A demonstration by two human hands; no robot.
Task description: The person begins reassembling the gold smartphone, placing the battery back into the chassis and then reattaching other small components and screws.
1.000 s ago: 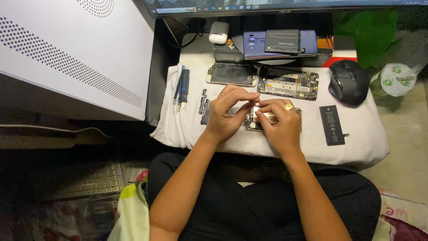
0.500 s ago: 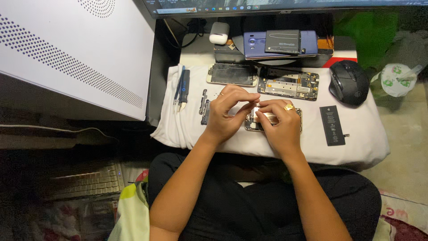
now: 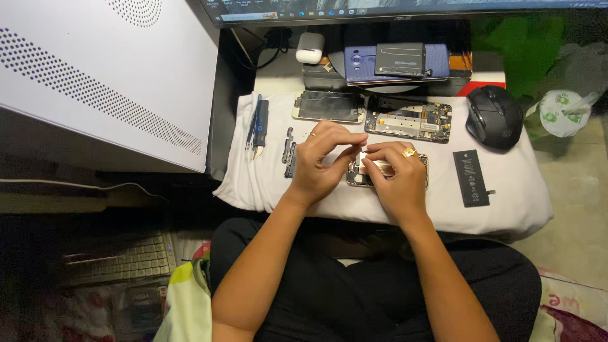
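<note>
On the far left sits a big white case (image 3: 95,82) with lots of little holes. Low down in the dark lies a keyboard (image 3: 120,259). Next comes a white cloth (image 3: 519,209) spread over a small table. On its left part lie thin blue tools (image 3: 258,130) and some small dark strips (image 3: 289,152).

The left hand (image 3: 320,166) rests on the cloth near the middle. Its fingers (image 3: 345,137) are bent and pinched close together over the opened phone (image 3: 362,177). Something tiny may be between the tips, but it is too small to tell. The opened phone lies flat on the cloth, mostly hidden under both hands.

The right hand (image 3: 394,178) presses down on the phone. Its fingers are curled in tight, and one wears a gold ring (image 3: 408,152).

Behind the hands lie a flat phone part (image 3: 329,106) and a circuit board (image 3: 410,120). Farther back, a blue phone (image 3: 380,66) has a dark pack on top.

To the right lie a black battery (image 3: 471,178) and a black mouse (image 3: 494,117).
</note>
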